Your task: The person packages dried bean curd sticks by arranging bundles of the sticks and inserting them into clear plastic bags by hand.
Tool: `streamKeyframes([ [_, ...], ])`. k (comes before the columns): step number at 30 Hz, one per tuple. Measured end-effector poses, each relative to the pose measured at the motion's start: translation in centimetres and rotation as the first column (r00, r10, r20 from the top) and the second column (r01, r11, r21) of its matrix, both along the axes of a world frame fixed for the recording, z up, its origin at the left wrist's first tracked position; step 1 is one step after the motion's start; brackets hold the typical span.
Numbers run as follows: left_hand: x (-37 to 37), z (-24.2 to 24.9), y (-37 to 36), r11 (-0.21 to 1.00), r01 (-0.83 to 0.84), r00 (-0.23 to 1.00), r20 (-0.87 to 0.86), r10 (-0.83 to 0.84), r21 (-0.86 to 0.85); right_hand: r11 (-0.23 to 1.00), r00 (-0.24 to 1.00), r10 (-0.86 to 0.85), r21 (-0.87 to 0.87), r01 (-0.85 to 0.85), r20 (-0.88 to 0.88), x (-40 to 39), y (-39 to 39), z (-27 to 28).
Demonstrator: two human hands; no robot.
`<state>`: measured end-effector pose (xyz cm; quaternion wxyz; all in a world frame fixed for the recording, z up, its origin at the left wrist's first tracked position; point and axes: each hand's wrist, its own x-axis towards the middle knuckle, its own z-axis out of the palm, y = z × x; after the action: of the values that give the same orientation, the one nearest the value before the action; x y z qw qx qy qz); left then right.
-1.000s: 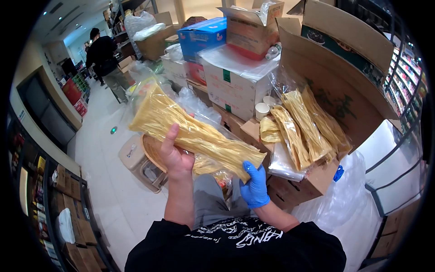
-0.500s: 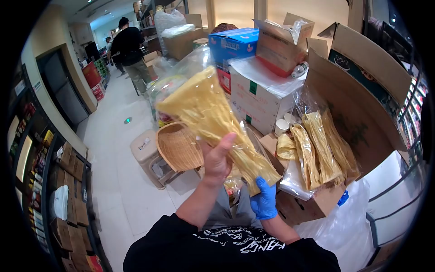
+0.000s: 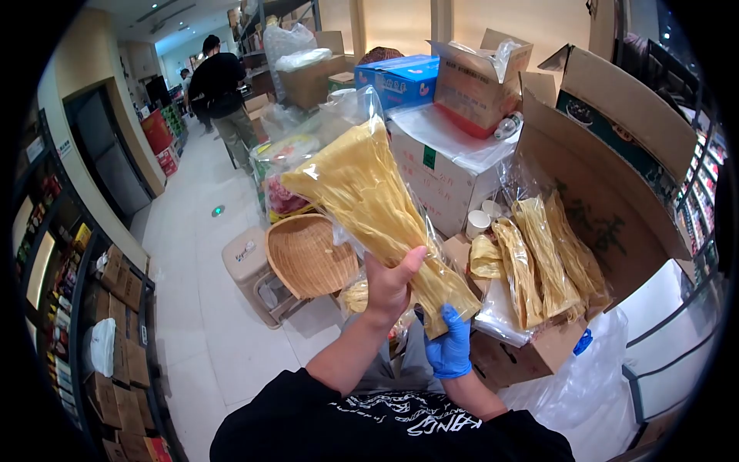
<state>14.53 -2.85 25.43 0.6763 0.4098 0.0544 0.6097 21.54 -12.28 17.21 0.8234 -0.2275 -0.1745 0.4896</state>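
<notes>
A clear plastic bag of dried tofu skin (image 3: 358, 189), yellow and long, tilts up and to the left in front of me. Its wide end is at the top and its narrow end at the bottom right. My left hand (image 3: 389, 286), bare, is wrapped round its lower middle with the thumb across the front. At the bottom end, my right hand (image 3: 449, 348) in a blue glove grips the corner. To the right, several more bags of dried tofu skin (image 3: 543, 258) lie on a cardboard box (image 3: 531, 356), beside a small rolled yellow piece (image 3: 486, 257).
A woven bamboo basket (image 3: 308, 258) leans on a beige stool (image 3: 248, 262) at left. White paper cups (image 3: 477, 223), a white carton (image 3: 439, 165), a blue box (image 3: 400, 79) and open cardboard boxes (image 3: 481, 85) stand ahead. Shelves (image 3: 115, 339) line the left; a person (image 3: 219, 92) stands further off.
Both hands keep hold of the bag. The bag and my left hand have shifted right and a little down, uncovering more of the basket.
</notes>
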Motion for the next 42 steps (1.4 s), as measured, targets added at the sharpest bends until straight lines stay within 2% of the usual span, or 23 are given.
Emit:
streamKeyframes([
  [6, 0.5, -0.3, -0.8, 0.999, -0.043, 0.996, -0.083, 0.044, 0.012, 0.999, 1.0, -0.018, 0.029, 0.018, 0.002, -0.4, -0.1, 1.0],
  [8, 0.5, -0.7, -0.8, 1.0, 0.018, 0.995, -0.1, -0.019, -0.015, 1.0, 1.0, -0.02, 0.024, 0.02, -0.005, -0.5, -0.1, 1.2],
  [12, 0.7, -1.0, -1.1, 0.999, 0.014, 0.995, -0.095, -0.019, -0.049, 1.0, 1.0, -0.028, 0.003, 0.028, 0.006, -0.5, -0.2, 1.7],
  [17, 0.9, -2.0, -0.7, 0.99, 0.084, 0.992, -0.086, -0.094, -0.113, 0.997, 0.996, -0.08, -0.012, 0.081, 0.044, -1.1, -0.1, 2.4],
  [20, 1.3, -2.3, -1.0, 0.991, 0.043, 0.993, -0.106, -0.056, -0.129, 0.996, 0.995, -0.092, -0.014, 0.092, 0.025, -1.2, 0.2, 2.0],
  [24, 1.5, -3.5, -0.6, 0.986, 0.076, 0.989, -0.116, -0.094, -0.15, 0.995, 0.995, -0.097, -0.012, 0.098, 0.036, -1.1, 0.5, 1.9],
  [26, 1.5, -3.8, -0.7, 0.99, 0.059, 0.981, -0.176, -0.081, -0.128, 0.993, 0.993, -0.114, -0.015, 0.114, 0.023, -1.1, 0.7, 1.6],
  [31, 1.7, -4.3, -1.0, 0.984, 0.078, 0.983, -0.151, -0.103, -0.161, 0.988, 0.989, -0.147, -0.053, 0.148, 0.01, -1.0, 0.9, 1.7],
  [33, 1.5, -4.5, -0.9, 0.98, 0.099, 0.986, -0.118, -0.12, -0.174, 0.986, 0.987, -0.16, -0.052, 0.161, 0.027, -0.9, 0.9, 1.7],
  [36, -0.4, -4.8, 0.5, 0.982, 0.141, 0.971, -0.177, -0.163, -0.128, 0.981, 0.977, -0.183, -0.048, 0.189, 0.11, -0.1, 0.2, 2.5],
  [38, -2.8, -4.5, 2.9, 0.962, 0.257, 0.966, -0.014, -0.259, -0.086, 0.977, 0.968, -0.198, -0.045, 0.207, 0.153, 0.7, 0.0, 1.8],
  [40, -5.1, -4.5, 5.9, 0.963, 0.249, 0.943, 0.253, -0.216, -0.106, 0.974, 0.959, -0.209, -0.044, 0.221, 0.19, 1.2, -0.2, 0.9],
  [41, -5.6, -4.0, 6.5, 0.971, 0.205, 0.959, 0.225, -0.174, -0.125, 0.98, 0.948, -0.186, -0.024, 0.199, 0.26, 1.4, -0.3, 0.3],
  [42, -5.9, -0.4, 5.8, 0.977, 0.157, 0.972, 0.197, -0.127, -0.143, 0.985, 0.93, -0.16, -0.006, 0.171, 0.33, 1.5, -0.3, -0.2],
])
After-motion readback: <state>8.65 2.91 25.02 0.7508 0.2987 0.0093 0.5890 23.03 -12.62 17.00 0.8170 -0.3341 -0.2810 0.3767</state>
